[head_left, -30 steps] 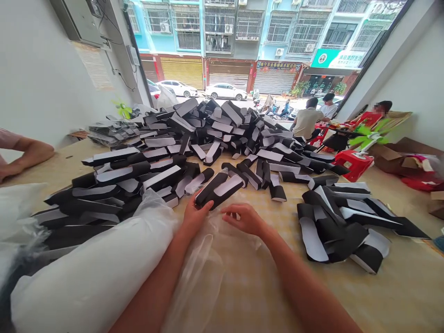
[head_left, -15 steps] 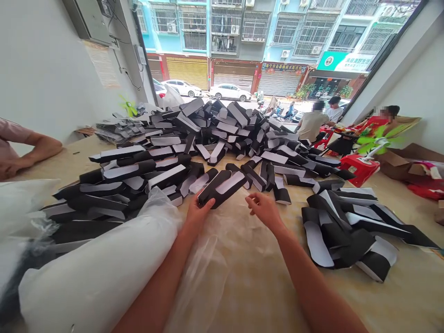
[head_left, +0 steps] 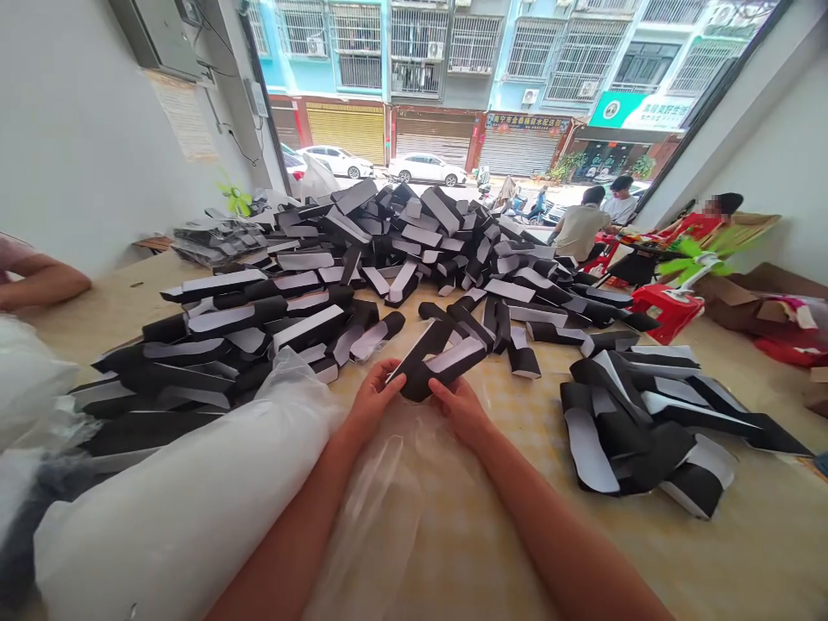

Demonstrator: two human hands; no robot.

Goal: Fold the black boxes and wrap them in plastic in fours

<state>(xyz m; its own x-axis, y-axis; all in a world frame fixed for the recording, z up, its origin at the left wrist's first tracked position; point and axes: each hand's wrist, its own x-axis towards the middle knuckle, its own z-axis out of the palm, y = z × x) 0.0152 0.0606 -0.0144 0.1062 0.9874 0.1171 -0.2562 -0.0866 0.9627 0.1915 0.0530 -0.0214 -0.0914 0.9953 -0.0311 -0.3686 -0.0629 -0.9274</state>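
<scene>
- Left hand (head_left: 373,401) and right hand (head_left: 461,410) sit together at 6 o'clock, both clamped on one long black-and-white folded strip (head_left: 435,366).
- Beneath them: clear plastic sheet (head_left: 381,509) on yellow checked bench (head_left: 530,526).
- Large heap of similar strips (head_left: 388,250) at 12 o'clock, far outnumbering smaller loose pile (head_left: 637,414) at 3 o'clock.
- Bulging white plastic sack (head_left: 174,483) at 8 o'clock.

Left hand (head_left: 373,404) and right hand (head_left: 461,412) both hold one black-and-white folded piece (head_left: 440,362) over clear plastic film (head_left: 368,517); similar pieces lie heaped (head_left: 414,233) toward the worktop's (head_left: 763,517) far edge.
</scene>
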